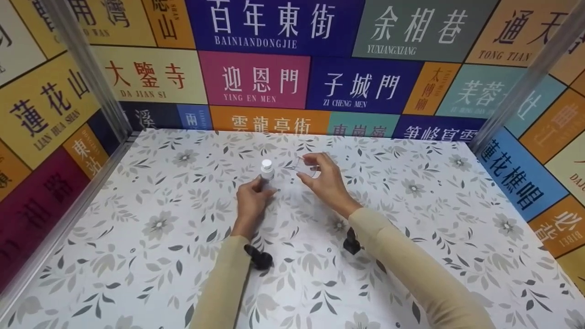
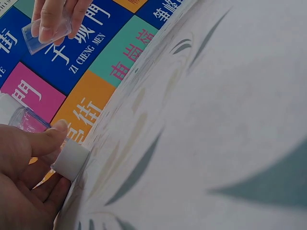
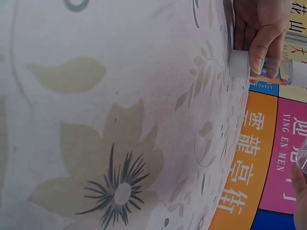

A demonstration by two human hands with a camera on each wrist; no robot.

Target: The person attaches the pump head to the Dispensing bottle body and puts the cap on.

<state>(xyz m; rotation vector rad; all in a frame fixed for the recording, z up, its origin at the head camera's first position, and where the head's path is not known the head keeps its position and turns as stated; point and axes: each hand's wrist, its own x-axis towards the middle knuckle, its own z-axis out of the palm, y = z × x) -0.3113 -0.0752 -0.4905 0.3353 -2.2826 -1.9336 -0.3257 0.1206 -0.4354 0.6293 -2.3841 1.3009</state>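
Note:
In the head view my left hand (image 1: pixel 252 201) grips a small bottle upright on the table. The bottle (image 1: pixel 267 168) has a white top; the left wrist view shows its clear middle and a white base (image 2: pixel 71 160) between thumb and fingers. To the right of it my right hand (image 1: pixel 327 177) pinches a clear plastic cap (image 1: pixel 305 167), raised above the table and apart from the bottle. That cap (image 2: pixel 41 36) looks hollow and see-through in the left wrist view. In the right wrist view, the right hand (image 3: pixel 300 196) shows only in part, at the edge.
A white tabletop (image 1: pixel 137 274) with a grey leaf and flower print lies under both hands. Panels (image 1: pixel 256 80) of coloured signs stand along the back and sides, with clear corner posts. Black wrist mounts (image 1: pixel 260 259) stick out from both sleeves.

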